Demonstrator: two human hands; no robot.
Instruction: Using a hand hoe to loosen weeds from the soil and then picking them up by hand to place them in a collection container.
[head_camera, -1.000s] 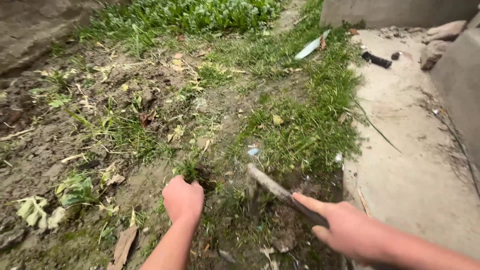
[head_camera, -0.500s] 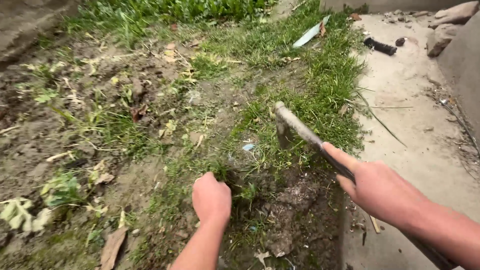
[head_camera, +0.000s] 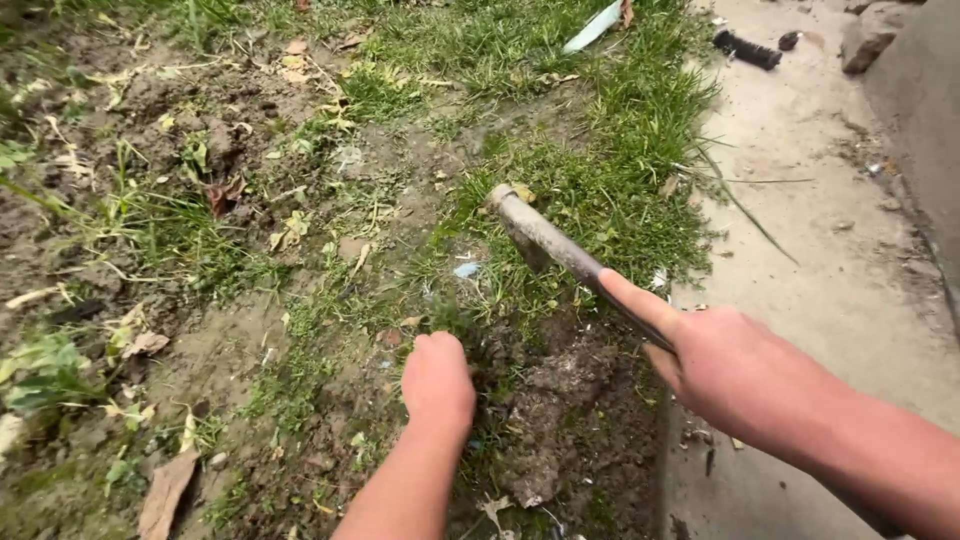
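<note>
The ground is dirt (head_camera: 90, 260) with patches of grass (head_camera: 620, 190), and a concrete path (head_camera: 830, 250) runs along the right edge. The left hand (head_camera: 437, 385) squeezes a grass clump (head_camera: 455, 322) in the dirt. The right hand (head_camera: 725, 365) grips a hoe (head_camera: 545, 240), its head just over the grass.

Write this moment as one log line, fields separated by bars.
left hand: fist gripping grass tuft | right hand: holds muddy metal-headed hoe, raised over dug soil patch | concrete path on right
</note>
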